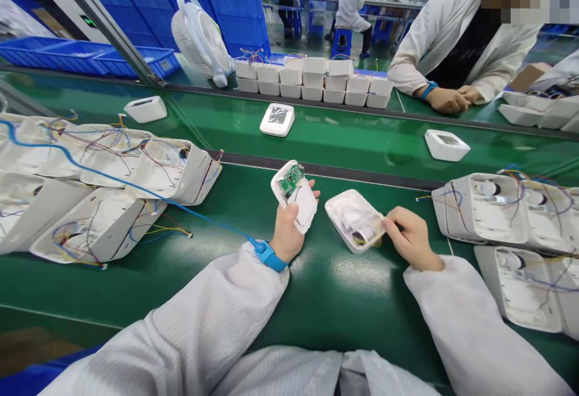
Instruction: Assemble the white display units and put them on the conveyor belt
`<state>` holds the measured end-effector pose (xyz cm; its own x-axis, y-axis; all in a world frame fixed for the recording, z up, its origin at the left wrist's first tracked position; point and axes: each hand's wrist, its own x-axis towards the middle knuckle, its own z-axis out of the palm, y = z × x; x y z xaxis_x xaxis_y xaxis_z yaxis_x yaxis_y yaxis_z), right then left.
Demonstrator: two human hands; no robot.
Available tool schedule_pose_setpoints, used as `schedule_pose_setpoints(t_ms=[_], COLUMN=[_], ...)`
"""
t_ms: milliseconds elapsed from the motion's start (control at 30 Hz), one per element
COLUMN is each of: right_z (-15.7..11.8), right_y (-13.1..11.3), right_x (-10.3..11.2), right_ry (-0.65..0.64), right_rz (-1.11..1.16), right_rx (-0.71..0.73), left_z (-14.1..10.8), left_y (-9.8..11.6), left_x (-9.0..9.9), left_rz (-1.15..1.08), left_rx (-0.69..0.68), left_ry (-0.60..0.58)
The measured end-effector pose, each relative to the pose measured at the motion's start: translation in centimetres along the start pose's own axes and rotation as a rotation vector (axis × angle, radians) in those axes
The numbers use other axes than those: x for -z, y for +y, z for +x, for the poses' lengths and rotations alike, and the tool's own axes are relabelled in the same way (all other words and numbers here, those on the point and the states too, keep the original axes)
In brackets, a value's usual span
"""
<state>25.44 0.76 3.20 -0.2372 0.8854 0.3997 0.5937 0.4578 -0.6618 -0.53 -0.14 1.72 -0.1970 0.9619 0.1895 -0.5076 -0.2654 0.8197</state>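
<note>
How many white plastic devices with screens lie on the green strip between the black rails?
3: one white plastic device with a screen at left, a second device near the middle, and a third device at right. More could lie out of frame.

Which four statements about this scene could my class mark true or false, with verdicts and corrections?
1. The left hand holds a white part with a green circuit board. True.
2. The nearest blue wrist strap is worn on the right. False: it is on the left.
3. The right hand is at the edge of an open white casing. True.
4. The white fan stands right of the stacked white boxes. False: it stands to their left.
</note>
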Motion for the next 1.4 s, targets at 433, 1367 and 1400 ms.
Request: schedule_pose_setpoints(t_ms=[433,1367,1400], right_z=[-0.2,-0.7,-0.7], right_y=[-1.2,-8.8,-8.6], right_x=[0.6,1.4,1.2], right_ry=[-0.238,-0.2,-0.161], right_rz=[0.31,0.163,0.127], right_rx=[-0.236,-0.228,-0.234], left_z=[-3.6,-4.9,-4.8], left_y=[1.6,1.3,1.3], left_x=[-2.2,-1.6,-1.6], left_rz=[-0.143,0.08,0.055], left_rx=[0.36,0.418,0.439], left_ry=[-0.344,-0.419,-0.429])
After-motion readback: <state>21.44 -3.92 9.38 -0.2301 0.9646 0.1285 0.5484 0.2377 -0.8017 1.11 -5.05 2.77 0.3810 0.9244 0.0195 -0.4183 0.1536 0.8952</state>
